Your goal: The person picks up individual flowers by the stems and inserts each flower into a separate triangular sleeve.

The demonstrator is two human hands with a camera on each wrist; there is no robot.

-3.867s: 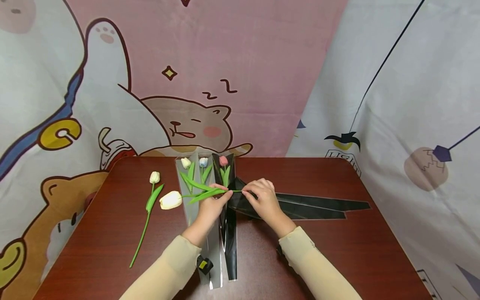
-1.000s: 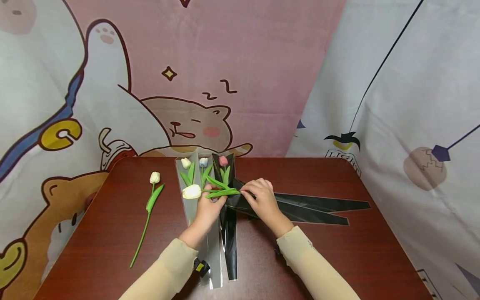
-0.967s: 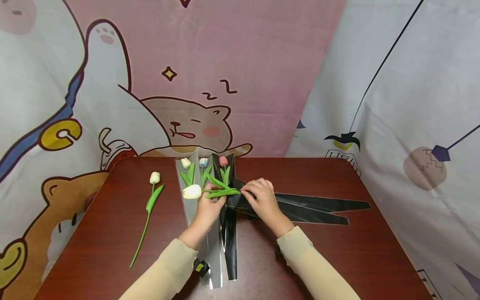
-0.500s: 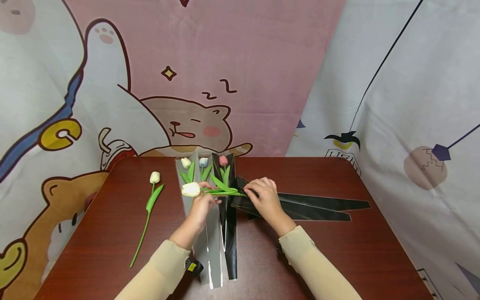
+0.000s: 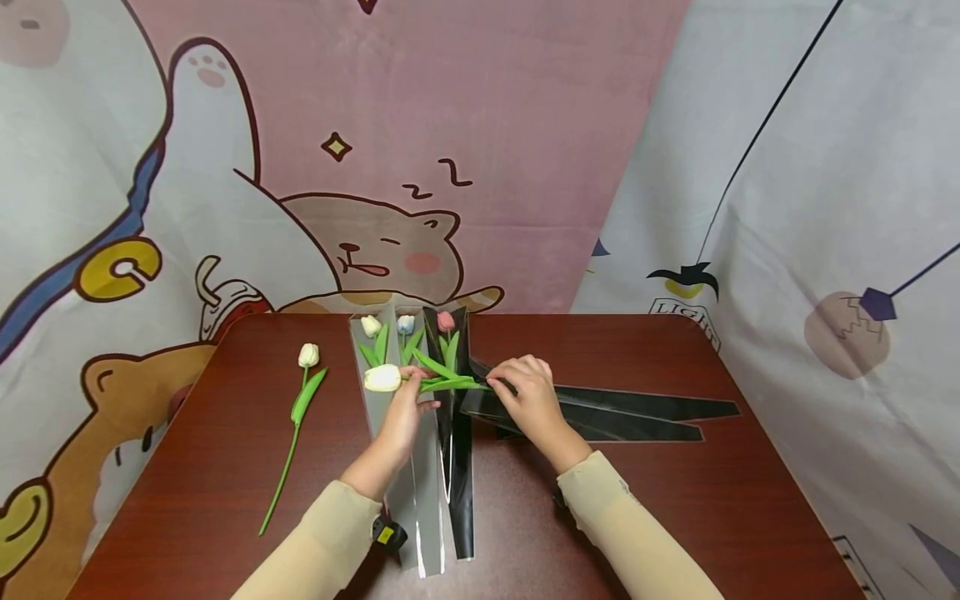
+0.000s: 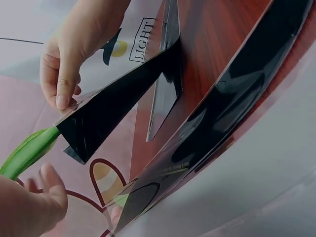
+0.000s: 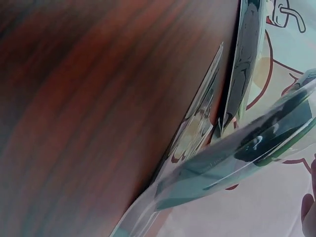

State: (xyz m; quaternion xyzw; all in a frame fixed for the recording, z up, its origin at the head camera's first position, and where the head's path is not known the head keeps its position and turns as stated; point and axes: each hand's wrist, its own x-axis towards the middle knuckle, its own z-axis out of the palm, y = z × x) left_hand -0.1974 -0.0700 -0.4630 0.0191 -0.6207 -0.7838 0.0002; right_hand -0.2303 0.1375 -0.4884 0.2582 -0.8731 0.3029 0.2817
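An artificial white tulip [image 5: 382,378] lies sideways in the air, its bloom to the left and its leaves pointing right. My left hand [image 5: 401,407] holds it by the stem just behind the bloom. With thumb and fingertips my right hand [image 5: 527,398] pinches the mouth edge of a black flower sleeve [image 5: 600,412]. In the left wrist view the green leaf [image 6: 30,149] reaches the sleeve's mouth, between the right hand [image 6: 74,49] and the left hand [image 6: 32,205]. The stem's lower end is hidden inside the sleeve. The right wrist view shows mostly sleeve film and table.
Three sleeved tulips lie side by side under my hands: a white one [image 5: 371,326], a blue one [image 5: 406,324] and a pink one [image 5: 446,322]. Another white tulip [image 5: 308,356] lies unwrapped at the left on the brown table [image 5: 187,483].
The tulip has moved right, its bare stem sliding into the black sleeve. My left hand has shifted left along the stem towards the bloom. The right hand stays almost in place at the sleeve's mouth.
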